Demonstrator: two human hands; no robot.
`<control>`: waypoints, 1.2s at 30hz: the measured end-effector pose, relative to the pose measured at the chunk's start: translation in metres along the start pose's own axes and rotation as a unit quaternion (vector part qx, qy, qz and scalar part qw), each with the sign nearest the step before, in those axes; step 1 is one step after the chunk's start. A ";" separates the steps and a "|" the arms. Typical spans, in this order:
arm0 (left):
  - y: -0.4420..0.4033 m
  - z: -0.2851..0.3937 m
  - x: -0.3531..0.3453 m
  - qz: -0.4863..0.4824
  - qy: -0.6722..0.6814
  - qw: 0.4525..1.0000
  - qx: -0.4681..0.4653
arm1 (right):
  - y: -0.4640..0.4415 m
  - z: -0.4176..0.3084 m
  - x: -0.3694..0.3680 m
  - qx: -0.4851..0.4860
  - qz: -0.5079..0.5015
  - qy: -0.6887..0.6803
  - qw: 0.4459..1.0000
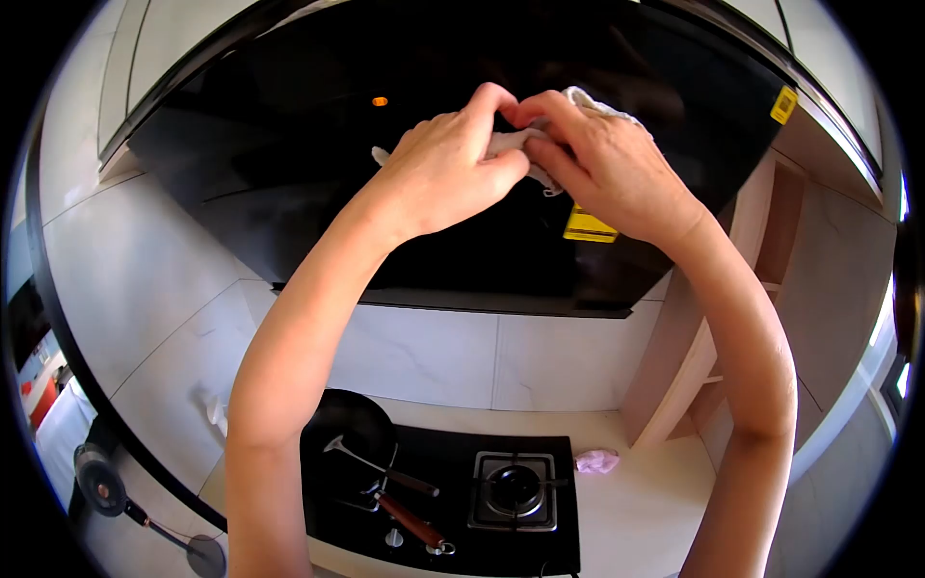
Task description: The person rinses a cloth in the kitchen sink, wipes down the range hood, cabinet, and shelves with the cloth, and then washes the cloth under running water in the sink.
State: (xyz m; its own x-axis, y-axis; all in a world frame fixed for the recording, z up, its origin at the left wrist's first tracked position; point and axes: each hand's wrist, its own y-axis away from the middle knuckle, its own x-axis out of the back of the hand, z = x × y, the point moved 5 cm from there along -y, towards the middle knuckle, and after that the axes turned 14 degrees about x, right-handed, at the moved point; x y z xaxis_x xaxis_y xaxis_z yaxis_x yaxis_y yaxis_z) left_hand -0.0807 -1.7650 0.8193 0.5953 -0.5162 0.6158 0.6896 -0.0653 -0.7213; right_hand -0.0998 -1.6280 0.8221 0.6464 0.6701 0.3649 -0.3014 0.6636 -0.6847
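Both arms reach up in front of a dark, glossy range hood (462,260). My left hand (448,169) and my right hand (607,164) meet near its middle, fingers bent and closed on a white cloth (511,143). Part of the cloth sticks out past the right hand's fingers, and a small end shows left of the left hand. Just below my right hand is a yellow label (590,225) on the hood. An orange light (380,101) glows to the left of the hands.
Below stands a black gas stove (438,453) with a burner (514,489). A wok (352,424) on its left holds a metal spatula (381,467). A pink cloth (597,461) lies on the counter (641,511). Wooden shelving (689,366) rises at the right.
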 end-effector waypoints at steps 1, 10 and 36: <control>-0.004 0.013 -0.008 0.002 -0.004 1.000 -0.021 | 0.012 0.008 0.008 -0.022 0.002 -0.022 1.000; -0.023 0.089 -0.084 0.050 -0.062 0.989 -0.128 | 0.110 0.046 0.051 -0.171 0.046 -0.116 0.977; 0.027 -0.020 -0.363 0.003 -0.239 0.971 -0.014 | 0.320 0.016 -0.130 -0.254 -0.015 -0.012 0.967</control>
State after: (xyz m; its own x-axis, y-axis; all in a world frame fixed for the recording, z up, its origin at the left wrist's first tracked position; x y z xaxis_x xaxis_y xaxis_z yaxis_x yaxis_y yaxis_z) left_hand -0.2863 -1.5964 0.5700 0.7275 -0.0621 0.6833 0.6778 -0.0900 -0.7297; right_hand -0.2915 -1.4981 0.5657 0.6310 0.6648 0.3999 0.1051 0.4374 -0.8931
